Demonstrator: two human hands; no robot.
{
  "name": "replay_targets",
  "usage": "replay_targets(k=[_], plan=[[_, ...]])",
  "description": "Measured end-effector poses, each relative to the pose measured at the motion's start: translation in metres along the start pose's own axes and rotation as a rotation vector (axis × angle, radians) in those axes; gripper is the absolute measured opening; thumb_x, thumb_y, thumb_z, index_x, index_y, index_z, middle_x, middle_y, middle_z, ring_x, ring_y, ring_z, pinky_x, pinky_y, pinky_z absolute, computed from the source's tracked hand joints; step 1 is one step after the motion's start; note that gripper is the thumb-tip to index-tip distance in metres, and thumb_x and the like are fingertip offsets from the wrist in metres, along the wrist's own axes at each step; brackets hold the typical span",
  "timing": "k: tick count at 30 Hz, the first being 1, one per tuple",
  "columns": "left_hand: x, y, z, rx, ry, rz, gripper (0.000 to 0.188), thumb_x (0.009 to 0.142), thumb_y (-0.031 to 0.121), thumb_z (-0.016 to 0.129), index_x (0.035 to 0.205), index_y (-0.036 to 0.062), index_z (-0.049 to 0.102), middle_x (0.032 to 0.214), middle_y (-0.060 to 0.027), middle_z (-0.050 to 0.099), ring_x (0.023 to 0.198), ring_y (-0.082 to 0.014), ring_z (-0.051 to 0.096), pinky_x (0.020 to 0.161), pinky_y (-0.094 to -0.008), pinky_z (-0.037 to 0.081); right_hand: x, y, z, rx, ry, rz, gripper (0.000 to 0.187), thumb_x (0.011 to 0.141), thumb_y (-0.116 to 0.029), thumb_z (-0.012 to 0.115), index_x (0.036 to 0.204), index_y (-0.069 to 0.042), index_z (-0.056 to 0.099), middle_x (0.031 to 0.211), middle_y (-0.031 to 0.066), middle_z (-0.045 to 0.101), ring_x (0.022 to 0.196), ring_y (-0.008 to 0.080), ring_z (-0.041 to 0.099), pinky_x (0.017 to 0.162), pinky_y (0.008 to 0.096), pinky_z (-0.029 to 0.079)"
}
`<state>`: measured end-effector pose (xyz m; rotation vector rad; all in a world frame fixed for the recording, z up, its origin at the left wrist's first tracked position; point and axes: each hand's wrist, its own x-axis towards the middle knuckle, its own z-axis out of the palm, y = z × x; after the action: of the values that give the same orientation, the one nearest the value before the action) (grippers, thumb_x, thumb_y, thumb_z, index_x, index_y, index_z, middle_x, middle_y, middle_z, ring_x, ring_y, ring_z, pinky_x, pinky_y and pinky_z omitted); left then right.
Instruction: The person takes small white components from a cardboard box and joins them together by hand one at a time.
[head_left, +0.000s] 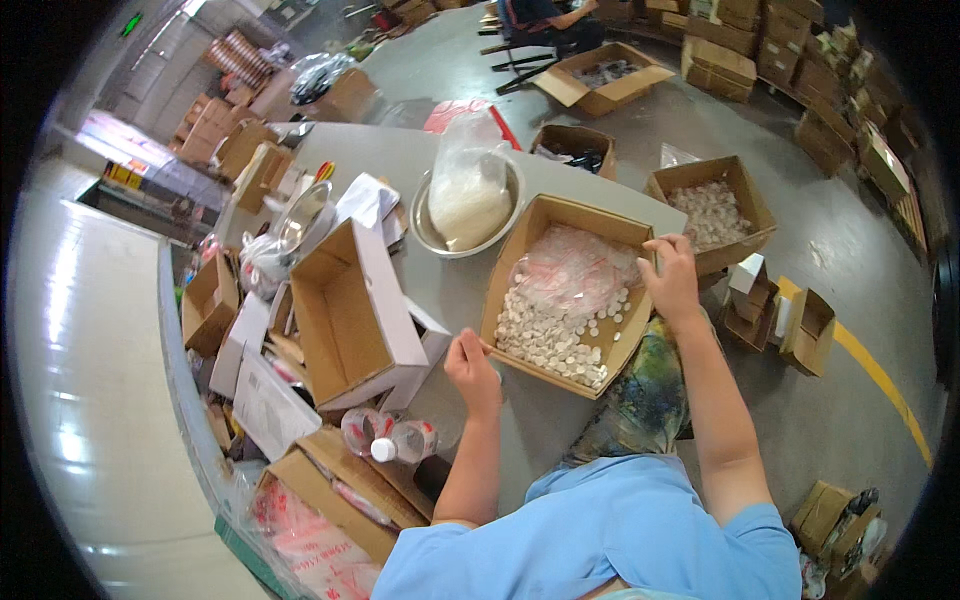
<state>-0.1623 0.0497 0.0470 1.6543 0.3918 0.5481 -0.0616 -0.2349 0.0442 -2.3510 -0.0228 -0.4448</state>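
In front of me a shallow cardboard box [568, 377] sits tilted at the table's edge. Small round white discs [545, 330] fill its near part, and a heap of clear plastic bags with pinkish print [580, 265] lies on the far part. My left hand [472, 375] is closed at the box's near left corner, its fingertips at the rim. At the far right corner my right hand [672, 275] grips the rim with bent fingers, the thumb toward the inside. The box's underside is hidden.
A metal bowl [424, 230] holding a bag of pale material stands beyond the box on the grey table [400, 145]. An open white-sided carton [390, 300] and plastic bottles [410, 440] are at left. Another carton with clear pieces [735, 250] stands right. A person [545, 25] sits far off.
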Motion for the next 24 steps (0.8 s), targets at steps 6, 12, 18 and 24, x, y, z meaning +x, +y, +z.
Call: replay_targets(k=[6,12,18,24], plan=[[-0.087,-0.071,-0.048,0.866,-0.066,0.196,0.051,0.082,0.031,0.065,0.119,0.0014,0.046,0.12,-0.0167,0.042,0.111,-0.0333,0.04,0.095,-0.0455,0.032,0.0,0.009,0.001,0.033,-0.099,0.022,0.025,0.078,-0.015,0.068,0.098,-0.001,0.063,0.109,0.0161,0.052,0.104,0.0336,0.051,0.09,0.0418,0.042],[-0.093,-0.077,-0.046,1.134,-0.235,0.042,0.064,0.08,0.038,0.065,0.131,0.0087,0.041,0.136,-0.0196,0.029,0.12,-0.0413,0.03,0.101,-0.0516,0.027,0.0,0.016,0.002,0.043,-0.124,0.021,0.024,0.079,-0.016,0.067,0.097,-0.001,0.063,0.108,0.0158,0.052,0.101,0.0333,0.053,0.088,0.0414,0.044],[-0.084,-0.068,-0.04,1.162,-0.253,0.036,0.061,0.079,0.038,0.066,0.128,0.0087,0.043,0.135,-0.0182,0.03,0.121,-0.0403,0.03,0.101,-0.0512,0.028,0.0,0.016,0.0,0.062,-0.131,0.029,0.022,0.079,-0.016,0.067,0.095,-0.002,0.064,0.107,0.0155,0.053,0.101,0.0332,0.053,0.087,0.0413,0.044],[-0.07,-0.065,-0.052,0.749,-0.137,0.102,0.023,0.089,0.023,0.057,0.092,0.0003,0.054,0.093,-0.0154,0.057,0.09,-0.0309,0.055,0.077,-0.0405,0.042,-0.002,0.016,0.0,0.061,-0.093,-0.008,0.019,0.077,-0.015,0.067,0.091,-0.002,0.063,0.105,0.0155,0.052,0.099,0.0331,0.053,0.087,0.0403,0.044]])
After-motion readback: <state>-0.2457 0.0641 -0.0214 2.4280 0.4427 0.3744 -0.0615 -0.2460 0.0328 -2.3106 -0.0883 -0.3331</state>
